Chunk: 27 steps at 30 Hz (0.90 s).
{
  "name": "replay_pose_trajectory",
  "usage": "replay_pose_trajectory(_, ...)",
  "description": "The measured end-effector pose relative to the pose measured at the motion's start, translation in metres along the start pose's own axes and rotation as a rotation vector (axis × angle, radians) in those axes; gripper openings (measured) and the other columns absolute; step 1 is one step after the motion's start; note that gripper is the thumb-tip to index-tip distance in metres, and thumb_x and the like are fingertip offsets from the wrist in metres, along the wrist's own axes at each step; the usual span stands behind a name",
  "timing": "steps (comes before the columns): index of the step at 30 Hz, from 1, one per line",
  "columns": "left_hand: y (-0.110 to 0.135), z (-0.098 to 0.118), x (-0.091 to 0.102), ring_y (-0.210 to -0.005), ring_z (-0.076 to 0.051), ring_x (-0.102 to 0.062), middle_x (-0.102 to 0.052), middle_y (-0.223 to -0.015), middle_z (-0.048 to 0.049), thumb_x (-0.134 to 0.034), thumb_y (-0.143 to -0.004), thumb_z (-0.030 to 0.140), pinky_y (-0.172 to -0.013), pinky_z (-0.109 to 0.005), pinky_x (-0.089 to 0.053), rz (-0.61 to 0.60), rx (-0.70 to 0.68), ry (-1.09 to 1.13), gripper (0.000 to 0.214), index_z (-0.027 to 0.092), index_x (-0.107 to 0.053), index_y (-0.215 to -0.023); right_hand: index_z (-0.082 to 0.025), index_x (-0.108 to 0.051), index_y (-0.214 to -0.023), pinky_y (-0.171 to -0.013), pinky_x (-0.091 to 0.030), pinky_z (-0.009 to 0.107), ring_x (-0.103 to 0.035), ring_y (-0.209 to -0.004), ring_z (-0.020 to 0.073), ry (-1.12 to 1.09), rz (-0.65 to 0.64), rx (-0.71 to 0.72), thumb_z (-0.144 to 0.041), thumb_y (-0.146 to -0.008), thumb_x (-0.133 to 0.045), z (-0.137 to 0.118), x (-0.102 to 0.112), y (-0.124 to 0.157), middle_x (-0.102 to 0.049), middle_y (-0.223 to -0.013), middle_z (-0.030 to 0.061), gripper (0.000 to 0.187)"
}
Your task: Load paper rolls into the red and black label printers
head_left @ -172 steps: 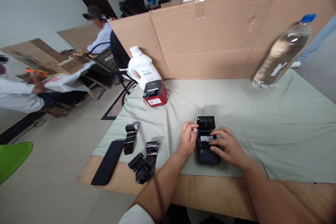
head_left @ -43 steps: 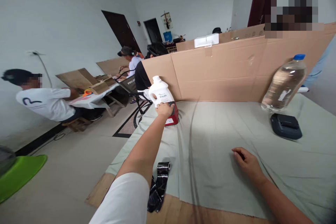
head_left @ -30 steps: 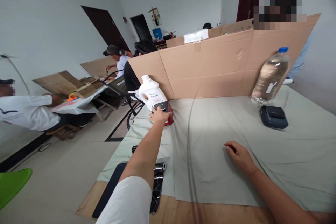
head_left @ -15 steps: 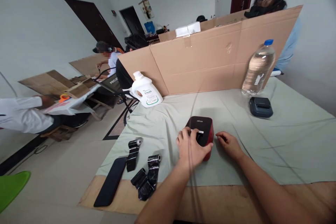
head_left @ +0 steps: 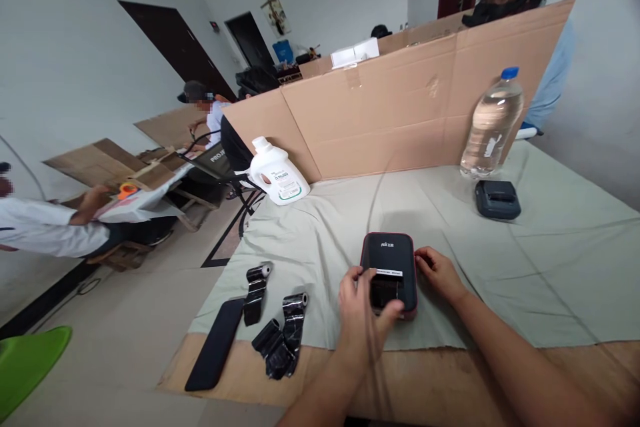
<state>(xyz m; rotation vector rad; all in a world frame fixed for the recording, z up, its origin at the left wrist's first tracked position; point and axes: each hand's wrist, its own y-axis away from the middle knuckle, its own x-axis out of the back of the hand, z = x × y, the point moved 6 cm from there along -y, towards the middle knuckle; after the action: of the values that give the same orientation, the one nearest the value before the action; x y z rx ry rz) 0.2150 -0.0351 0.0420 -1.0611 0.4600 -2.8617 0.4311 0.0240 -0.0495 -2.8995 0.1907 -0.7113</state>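
A small red-and-black label printer [head_left: 389, 260] sits on the pale green cloth [head_left: 500, 260] near the table's front edge. My left hand [head_left: 363, 310] grips its near left corner, thumb on the front and fingers curled on the top. My right hand [head_left: 439, 271] touches its right side with fingers bent. Two black ribbon rolls [head_left: 257, 282] [head_left: 281, 340] lie to the left of the printer. A dark grey printer [head_left: 497, 199] rests far right, in front of a clear water bottle [head_left: 491, 123].
A black phone-like slab [head_left: 216, 344] lies at the front left corner. A white detergent jug [head_left: 276, 172] stands by the cardboard screen [head_left: 400, 107]. Other people sit at tables to the left and one behind the screen.
My left hand reached to the red printer by the jug and brought it to the front of the table. My right hand moved onto its side. The dark grey printer now lies by the bottle.
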Motion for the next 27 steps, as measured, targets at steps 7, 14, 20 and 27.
replay_pose_trajectory(7,-0.044,-0.045,-0.017,-0.129,-0.027,-0.042,-0.050,-0.137,-0.0065,-0.057,-0.068,0.027,-0.105,-0.041,-0.035,-0.356,0.256,0.908,0.063,0.024,-0.050,-0.130,-0.019,-0.045,-0.132,-0.102,-0.040,0.049,-0.045,-0.124,0.0282,0.021,0.263,0.351,-0.047,-0.092,-0.037,-0.049,0.012,0.029,-0.049,-0.134,0.0149,0.050)
replay_pose_trajectory(14,-0.045,-0.049,-0.032,-0.134,-0.025,-0.037,-0.050,-0.138,-0.0016,-0.048,-0.047,0.010,-0.111,-0.040,-0.029,-0.336,0.365,1.154,0.081,0.023,-0.050,-0.127,-0.030,-0.065,-0.112,-0.106,-0.031,0.060,-0.028,-0.136,0.0376,0.197,0.169,0.665,-0.055,-0.079,-0.058,-0.095,-0.008,0.066,-0.032,-0.150,0.0043,0.042)
replay_pose_trajectory(20,-0.047,-0.055,-0.032,-0.133,-0.025,-0.038,-0.050,-0.137,-0.0027,-0.046,-0.044,0.010,-0.111,-0.040,-0.029,-0.304,0.424,1.155,0.086,0.023,-0.048,-0.128,-0.032,-0.068,-0.105,-0.102,-0.037,0.056,-0.035,-0.132,0.0352,0.289,0.193,0.779,-0.046,-0.070,-0.072,-0.096,-0.016,0.070,-0.042,-0.144,0.0050,0.038)
replay_pose_trajectory(27,-0.048,-0.054,-0.031,-0.128,-0.024,-0.042,-0.048,-0.135,-0.0042,-0.046,-0.040,0.007,-0.099,-0.035,-0.041,-0.304,0.489,1.171,0.104,0.029,-0.030,-0.140,-0.034,-0.069,-0.104,-0.102,-0.039,0.055,-0.039,-0.131,0.0331,0.348,0.218,0.759,-0.045,-0.070,-0.073,-0.092,-0.020,0.074,-0.051,-0.137,0.0047,0.036)
